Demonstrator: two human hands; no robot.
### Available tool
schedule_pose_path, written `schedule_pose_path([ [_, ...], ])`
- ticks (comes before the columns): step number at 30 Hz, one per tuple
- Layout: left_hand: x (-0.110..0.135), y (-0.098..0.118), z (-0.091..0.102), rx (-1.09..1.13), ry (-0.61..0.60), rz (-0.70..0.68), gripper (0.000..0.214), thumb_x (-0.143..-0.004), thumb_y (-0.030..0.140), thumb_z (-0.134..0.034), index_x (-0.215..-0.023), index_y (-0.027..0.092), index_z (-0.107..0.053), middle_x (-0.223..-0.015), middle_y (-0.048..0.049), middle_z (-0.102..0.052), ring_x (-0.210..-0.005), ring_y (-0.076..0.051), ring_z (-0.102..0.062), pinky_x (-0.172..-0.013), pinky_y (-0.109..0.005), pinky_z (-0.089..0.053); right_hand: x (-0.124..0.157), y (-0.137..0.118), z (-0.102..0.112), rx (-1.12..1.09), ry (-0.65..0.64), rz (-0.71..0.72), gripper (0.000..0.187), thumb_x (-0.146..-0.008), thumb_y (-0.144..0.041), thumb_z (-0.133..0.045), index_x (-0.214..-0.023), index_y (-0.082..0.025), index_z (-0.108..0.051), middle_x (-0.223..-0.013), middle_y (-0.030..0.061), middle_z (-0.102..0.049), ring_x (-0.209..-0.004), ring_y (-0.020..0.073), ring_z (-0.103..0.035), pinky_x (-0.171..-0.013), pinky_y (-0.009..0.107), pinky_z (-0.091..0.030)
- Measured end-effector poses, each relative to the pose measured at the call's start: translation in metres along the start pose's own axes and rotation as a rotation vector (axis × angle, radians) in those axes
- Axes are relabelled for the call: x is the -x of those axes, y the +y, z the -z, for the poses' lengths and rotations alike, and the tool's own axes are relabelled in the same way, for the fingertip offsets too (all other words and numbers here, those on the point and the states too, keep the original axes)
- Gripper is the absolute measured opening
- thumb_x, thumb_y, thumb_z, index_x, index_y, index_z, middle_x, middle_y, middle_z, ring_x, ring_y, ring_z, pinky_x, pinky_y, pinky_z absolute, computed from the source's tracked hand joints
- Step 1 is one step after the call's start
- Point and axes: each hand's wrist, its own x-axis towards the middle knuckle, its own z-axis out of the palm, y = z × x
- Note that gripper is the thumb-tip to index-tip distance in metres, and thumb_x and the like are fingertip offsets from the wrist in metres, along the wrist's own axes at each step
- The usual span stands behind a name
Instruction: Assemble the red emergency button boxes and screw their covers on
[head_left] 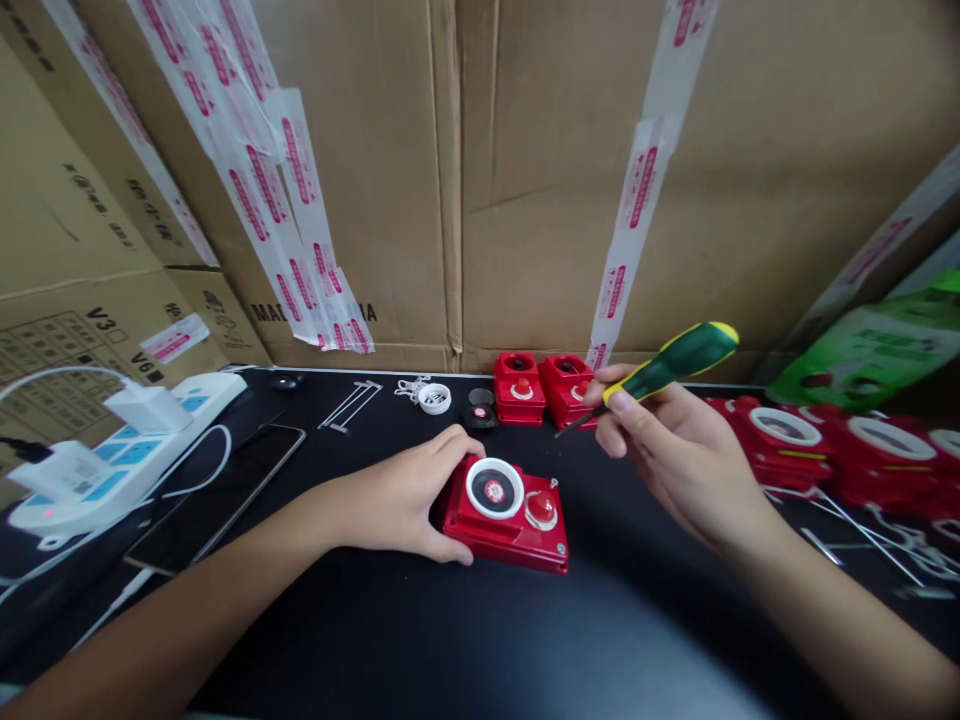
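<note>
Head camera: my left hand (405,492) grips the left end of a glossy red unit (502,540) on the black tabletop (480,645), thumb in front, most fingertips hidden behind it. My right hand (675,450) grasps a smooth green-and-yellow screwdriver (675,362), its thin, dark shank angled down-left, apart from the unit; the tip is hard to make out. The unit carries a round white ring (475,487) and a red dome (541,507). Beyond, my right fingers partly cover one similar red unit (559,377). At right, blurred red units (787,462) and a shiny green package (862,350) are cut off. Ridged brown cardboard (540,200) stands behind.
</note>
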Motion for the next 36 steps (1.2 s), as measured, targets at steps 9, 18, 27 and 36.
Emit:
schedule_pose_path([
  [9, 0.0, 0.004, 0.001, -0.018, -0.029, 0.019, 0.077, -0.073, 0.042, -0.095, -0.132, 0.026, -0.049, -0.133, -0.0064, -0.057, -0.121, -0.03, -0.062, -0.102, -0.042, -0.053, 0.001, 0.0, 0.004, 0.099, 0.024, -0.025, 0.019, -0.095, -0.039, -0.077, -0.095, -0.022, -0.069, -0.079, -0.0023, -0.067, -0.053, 0.0078, -0.047, -0.053, 0.026, -0.036],
  [18, 0.0, 0.003, 0.0, -0.004, -0.004, 0.005, 0.077, -0.072, 0.043, -0.095, -0.132, 0.025, -0.051, -0.132, -0.0074, -0.059, -0.119, -0.031, -0.064, -0.099, -0.043, -0.054, 0.005, -0.013, 0.006, 0.754, -0.303, -0.155, 0.026, -0.093, -0.047, -0.074, -0.089, -0.021, -0.073, -0.073, -0.0006, -0.068, -0.066, 0.0172, -0.059, -0.065, 0.031, -0.047],
  [27, -0.001, 0.004, 0.001, -0.017, -0.016, -0.005, 0.078, -0.072, 0.043, -0.095, -0.132, 0.025, -0.05, -0.131, -0.008, -0.058, -0.12, -0.031, -0.063, -0.1, -0.043, -0.055, 0.004, -0.013, 0.003, 0.966, -0.495, -0.195, 0.016, -0.089, -0.039, -0.077, -0.084, -0.024, -0.079, -0.079, 0.0023, -0.077, -0.068, 0.021, -0.067, -0.063, 0.032, -0.05],
  [36, 0.0, 0.002, -0.002, -0.034, 0.003, -0.05, 0.078, -0.073, 0.047, -0.094, -0.134, 0.025, -0.049, -0.13, -0.0093, -0.058, -0.116, -0.031, -0.065, -0.097, -0.043, -0.057, 0.008, -0.011, 0.004, 0.93, -0.419, -0.129, 0.018, -0.086, -0.04, -0.077, -0.085, -0.022, -0.079, -0.061, -0.0038, -0.058, -0.054, 0.0135, -0.049, -0.052, 0.027, -0.039],
])
